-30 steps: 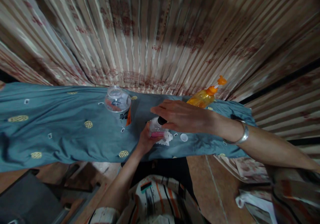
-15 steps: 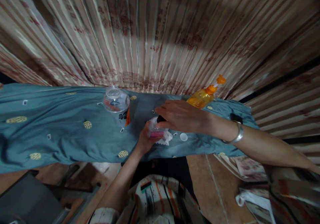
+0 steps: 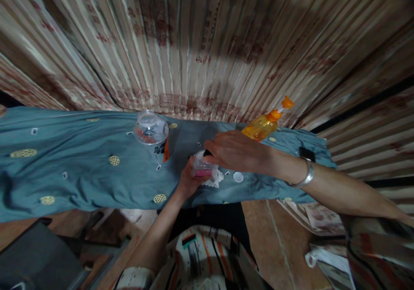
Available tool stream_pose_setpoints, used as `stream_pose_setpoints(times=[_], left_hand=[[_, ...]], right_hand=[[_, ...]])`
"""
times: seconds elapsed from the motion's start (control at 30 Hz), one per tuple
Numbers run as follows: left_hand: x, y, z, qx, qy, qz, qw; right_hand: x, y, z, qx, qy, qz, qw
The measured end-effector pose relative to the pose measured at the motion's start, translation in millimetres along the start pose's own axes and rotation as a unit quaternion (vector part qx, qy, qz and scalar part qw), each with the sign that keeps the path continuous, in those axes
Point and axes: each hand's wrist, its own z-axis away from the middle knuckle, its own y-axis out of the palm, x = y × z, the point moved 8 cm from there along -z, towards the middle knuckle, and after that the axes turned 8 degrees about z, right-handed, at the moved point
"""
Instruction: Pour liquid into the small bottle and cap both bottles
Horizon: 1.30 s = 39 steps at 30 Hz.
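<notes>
My left hand point(image 3: 189, 180) is closed around a small clear container point(image 3: 203, 168) with pink in its lower part. Over the top of it, my right hand point(image 3: 228, 150) grips a black piece point(image 3: 207, 153), mostly hidden by the fingers; I cannot tell whether it is a cap or a handle. Crumpled white tissue point(image 3: 216, 179) shows beneath and beside the container. Right of the tissue lies a small white round lid point(image 3: 238, 177).
A clear plastic jar point(image 3: 151, 135) with an orange and black label stands to the left. Behind my right hand is an orange pump bottle point(image 3: 261, 126). A black object point(image 3: 306, 154) lies beyond my right wrist. Teal cloth point(image 3: 87, 165) covers the table, with a curtain point(image 3: 194, 44) behind.
Both hands keep their hold on the container and the black piece. My right hand has shifted very slightly to the right; the other things stay in place.
</notes>
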Motion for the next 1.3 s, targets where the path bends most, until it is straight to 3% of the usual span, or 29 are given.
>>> stream_pose_setpoints(times=[0.07, 0.23, 0.4, 0.6, 0.8, 0.9, 1.0, 1.07, 1.17, 1.23, 1.3], left_hand=[[1.7, 0.6, 0.1, 0.004, -0.002, 0.006, 1.0], [2.1, 0.5, -0.2, 0.002, -0.007, 0.023, 1.0], [-3.0, -0.7, 0.2, 0.001, -0.005, 0.004, 1.0], [-2.6, -1.6, 0.2, -0.008, -0.013, 0.013, 1.0], [0.1, -1.8, 0.6, -0.013, -0.025, 0.007, 1.0], [-4.5, -2.5, 1.5, -0.021, -0.024, -0.002, 0.999], [-7.6, -2.8, 1.6, -0.024, -0.022, -0.009, 0.999], [-8.2, -2.0, 0.9, -0.018, -0.014, -0.005, 1.0], [-6.1, -1.6, -1.0, -0.008, -0.011, -0.009, 1.0], [-4.3, -3.3, -2.2, -0.011, -0.015, -0.021, 1.0], [-3.5, -5.5, -3.2, -0.018, -0.016, -0.027, 0.999]], right_hand=[[-1.4, -1.8, 0.4, 0.001, 0.015, -0.001, 1.0], [6.5, -5.3, 3.3, -0.025, -0.05, -0.008, 0.998], [-1.8, -0.9, 2.4, -0.014, -0.004, 0.015, 1.0], [6.9, 3.6, 6.9, 0.005, -0.057, 0.042, 0.997], [11.9, 6.7, 7.6, -0.047, -0.036, 0.061, 0.996], [7.3, 8.2, 9.3, -0.031, -0.013, 0.03, 0.999], [-8.9, 13.7, 19.0, -0.072, 0.028, -0.101, 0.992], [-27.0, 31.8, 29.2, -0.136, 0.082, -0.235, 0.959], [-51.2, 92.6, 43.2, -0.225, 0.205, -0.348, 0.887], [-52.4, 144.9, 44.0, -0.23, 0.282, -0.344, 0.866], [-41.5, 194.1, 35.9, -0.181, 0.325, -0.35, 0.86]])
